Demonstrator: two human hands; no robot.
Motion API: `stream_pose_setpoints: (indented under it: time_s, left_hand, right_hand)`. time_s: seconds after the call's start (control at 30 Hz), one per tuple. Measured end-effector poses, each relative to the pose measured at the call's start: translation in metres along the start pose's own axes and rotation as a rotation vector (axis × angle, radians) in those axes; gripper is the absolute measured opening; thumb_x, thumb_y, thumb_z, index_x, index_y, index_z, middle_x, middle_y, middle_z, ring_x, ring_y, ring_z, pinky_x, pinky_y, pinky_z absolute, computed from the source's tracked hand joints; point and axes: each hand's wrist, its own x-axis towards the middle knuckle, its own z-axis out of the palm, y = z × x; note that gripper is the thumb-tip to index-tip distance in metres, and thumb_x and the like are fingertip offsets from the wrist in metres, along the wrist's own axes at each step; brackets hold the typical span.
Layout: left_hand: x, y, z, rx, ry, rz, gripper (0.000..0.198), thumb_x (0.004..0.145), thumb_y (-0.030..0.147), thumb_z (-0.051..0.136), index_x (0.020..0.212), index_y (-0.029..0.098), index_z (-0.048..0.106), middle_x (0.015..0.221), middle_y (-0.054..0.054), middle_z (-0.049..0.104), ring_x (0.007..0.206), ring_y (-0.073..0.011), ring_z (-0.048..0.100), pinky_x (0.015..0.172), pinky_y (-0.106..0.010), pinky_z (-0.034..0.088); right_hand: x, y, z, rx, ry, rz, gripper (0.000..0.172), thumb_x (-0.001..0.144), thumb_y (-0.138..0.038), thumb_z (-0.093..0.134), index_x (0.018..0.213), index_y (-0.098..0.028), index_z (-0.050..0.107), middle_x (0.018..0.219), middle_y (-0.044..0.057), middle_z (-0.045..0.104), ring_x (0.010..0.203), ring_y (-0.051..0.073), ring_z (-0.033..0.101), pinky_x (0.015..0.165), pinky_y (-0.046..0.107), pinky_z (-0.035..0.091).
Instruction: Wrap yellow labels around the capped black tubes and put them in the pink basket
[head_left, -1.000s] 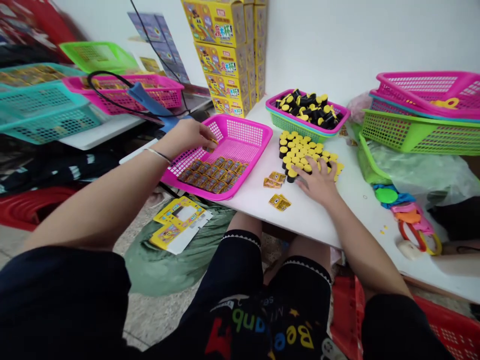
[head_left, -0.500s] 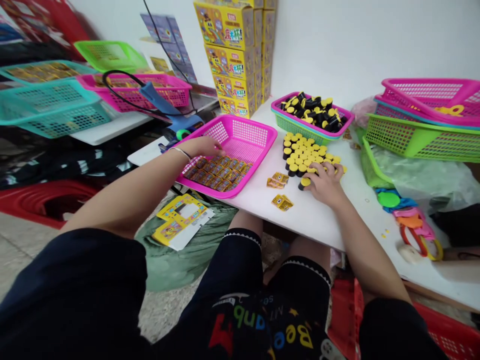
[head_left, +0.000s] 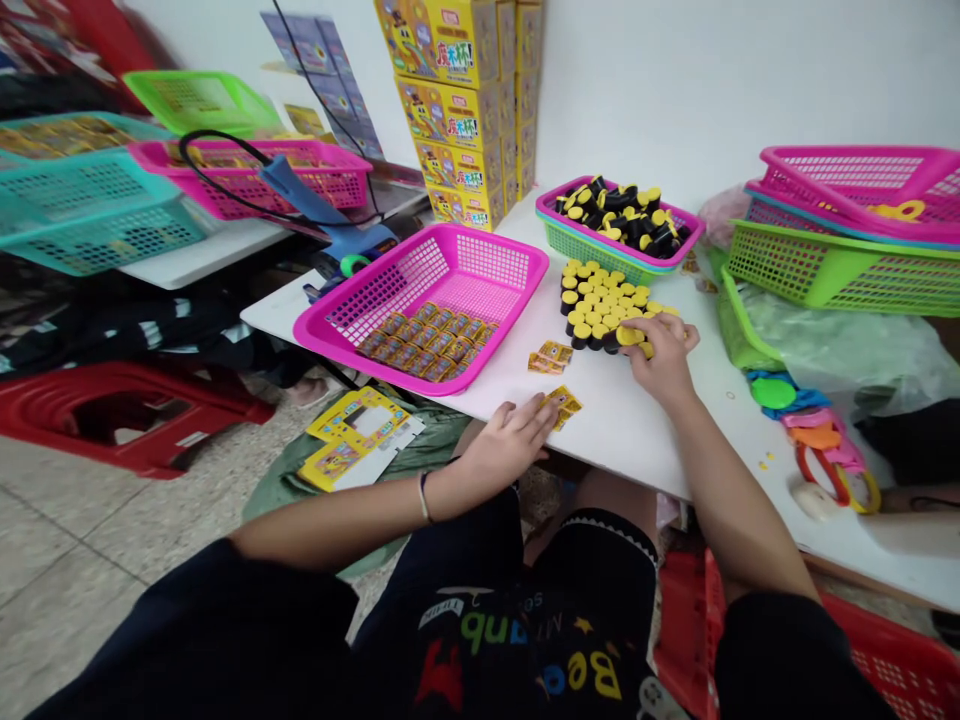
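Pinching cup (head_left: 628, 338) in my right hand (head_left: 665, 358), fingers closed, beside loose cups (head_left: 604, 295); left hand (head_left: 508, 440) over wrappers (head_left: 568, 402), grip unclear. Wrapped pieces (head_left: 433, 345) in pink basket (head_left: 480, 290) look done; loose cups remain on tabletop (head_left: 637, 440), more in purple basket (head_left: 585, 236).

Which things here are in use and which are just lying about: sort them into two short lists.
Apparently in use:
- yellow-topped black pieces, at the right grip
- gold packets, at the left grip
- nearest pink basket

Apparently just lying about:
- blue-handled tool
- flat yellow carton
- green disc
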Motion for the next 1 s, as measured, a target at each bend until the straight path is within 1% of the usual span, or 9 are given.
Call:
stream_pose_setpoints:
  time_s: [0.07, 0.13, 0.23, 0.37, 0.53, 0.63, 0.7, 0.83, 1.0]
  left_hand:
    - [-0.01, -0.001, -0.006, -0.008, 0.019, 0.021, 0.046, 0.099, 0.01, 0.042, 0.143, 0.013, 0.057, 0.151, -0.017, 0.054, 0.139, -0.0303, 0.054, 0.105, -0.045, 0.053]
    - [-0.013, -0.004, -0.015, -0.119, 0.045, 0.056, 0.044, 0.096, 0.004, 0.044, 0.136, 0.011, 0.061, 0.138, -0.017, 0.065, 0.126, -0.0262, 0.065, 0.103, -0.039, 0.055]
    - [0.005, -0.011, -0.028, -0.494, 0.169, 0.046, 0.032, 0.097, 0.009, 0.049, 0.122, 0.012, 0.068, 0.122, -0.013, 0.074, 0.113, -0.0205, 0.071, 0.099, -0.032, 0.057]
    - [0.068, -0.024, -0.042, -1.1, 0.364, -0.124, 0.022, 0.091, 0.021, 0.063, 0.11, 0.014, 0.072, 0.097, -0.007, 0.078, 0.084, -0.0138, 0.073, 0.079, -0.026, 0.061]
    - [0.161, -0.041, -0.044, -1.386, 0.388, -0.165, 0.022, 0.079, 0.03, 0.077, 0.093, 0.014, 0.074, 0.091, -0.007, 0.077, 0.08, -0.015, 0.071, 0.077, -0.03, 0.058]
    - [0.197, -0.049, -0.03, -1.39, 0.38, -0.241, 0.03, 0.084, 0.044, 0.074, 0.081, 0.014, 0.069, 0.077, -0.005, 0.074, 0.071, -0.0149, 0.069, 0.068, -0.027, 0.056]
    - [0.207, -0.053, -0.018, -1.283, 0.377, -0.25, 0.04, 0.091, 0.05, 0.064, 0.071, 0.015, 0.065, 0.066, -0.002, 0.069, 0.062, -0.0129, 0.064, 0.062, -0.025, 0.05]
    - [0.203, -0.053, -0.002, -1.021, 0.411, -0.134, 0.056, 0.103, 0.05, 0.04, 0.063, 0.017, 0.061, 0.062, -0.002, 0.063, 0.061, -0.0121, 0.059, 0.064, -0.025, 0.046]
    - [0.196, -0.054, 0.0, -0.834, 0.365, 0.043, 0.052, 0.106, 0.045, 0.031, 0.082, 0.015, 0.066, 0.085, -0.008, 0.067, 0.079, -0.0163, 0.064, 0.078, -0.028, 0.049]
  right_hand:
    - [0.0, -0.002, -0.001, -0.008, -0.01, -0.015, 0.026, 0.092, -0.036, 0.054, 0.112, -0.03, 0.068, 0.115, 0.005, 0.075, 0.118, 0.032, 0.054, 0.106, 0.054, 0.024]
    - [0.001, -0.003, -0.002, -0.004, -0.006, -0.01, 0.025, 0.091, -0.035, 0.055, 0.112, -0.03, 0.069, 0.114, 0.005, 0.076, 0.119, 0.032, 0.055, 0.108, 0.055, 0.025]
    - [0.003, 0.0, -0.002, 0.069, 0.037, -0.011, 0.031, 0.09, -0.032, 0.054, 0.118, -0.028, 0.067, 0.117, 0.008, 0.074, 0.117, 0.031, 0.057, 0.108, 0.055, 0.034]
    - [0.007, 0.012, -0.002, 0.236, 0.104, -0.024, 0.044, 0.088, -0.025, 0.049, 0.129, -0.023, 0.061, 0.127, 0.013, 0.068, 0.116, 0.028, 0.061, 0.099, 0.047, 0.052]
    - [0.01, 0.026, 0.002, 0.283, 0.221, 0.083, 0.039, 0.088, -0.027, 0.051, 0.125, -0.022, 0.063, 0.123, 0.013, 0.067, 0.109, 0.024, 0.066, 0.094, 0.043, 0.059]
    - [0.012, 0.035, 0.005, 0.362, 0.292, 0.151, 0.04, 0.093, -0.038, 0.052, 0.128, -0.021, 0.06, 0.122, 0.013, 0.066, 0.099, 0.022, 0.068, 0.09, 0.042, 0.06]
    - [0.013, 0.039, 0.005, 0.465, 0.313, 0.187, 0.044, 0.094, -0.047, 0.054, 0.13, -0.022, 0.058, 0.122, 0.013, 0.066, 0.095, 0.021, 0.069, 0.086, 0.041, 0.061]
    - [0.015, 0.04, 0.0, 0.738, 0.301, 0.26, 0.051, 0.088, -0.06, 0.063, 0.127, -0.028, 0.061, 0.113, 0.007, 0.068, 0.087, 0.019, 0.071, 0.08, 0.037, 0.062]
    - [0.018, 0.029, -0.01, 1.009, 0.251, 0.313, 0.046, 0.085, -0.064, 0.067, 0.115, -0.028, 0.068, 0.099, 0.002, 0.072, 0.078, 0.017, 0.071, 0.075, 0.035, 0.062]
